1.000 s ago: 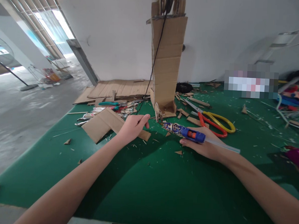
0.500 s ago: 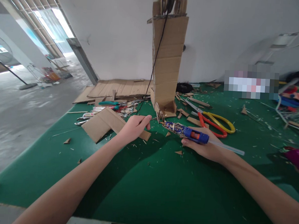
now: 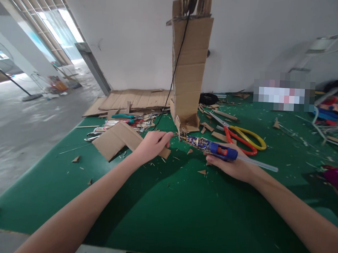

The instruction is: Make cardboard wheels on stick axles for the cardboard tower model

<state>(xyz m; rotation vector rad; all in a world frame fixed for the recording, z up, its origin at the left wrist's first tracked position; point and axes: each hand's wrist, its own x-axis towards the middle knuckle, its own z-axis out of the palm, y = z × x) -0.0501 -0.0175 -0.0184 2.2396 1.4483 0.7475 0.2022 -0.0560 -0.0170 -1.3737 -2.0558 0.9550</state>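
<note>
"As the right hand (image 3: 236, 166) grips the glue gun (image 3: 224, 151), where does that sit?"
"Right of centre, pointing left toward the left hand (image 3: 155, 144), which pinches a thin piece (image 3: 176, 134), too small to identify."
"Farther?"
"Scissors (image 3: 235, 129) right, then the cardboard tower (image 3: 189, 73), then wall (image 3: 133, 41)."

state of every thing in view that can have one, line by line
left hand, closed, pinching a thin piece
right hand, closed around the glue gun
glue gun, held, nose near the cardboard tower
glue stick, jutting from the gun's back
cardboard tower, standing upright
black cord, hanging from the tower's top
scissors, lying on the table
table, strewn with scraps
</note>
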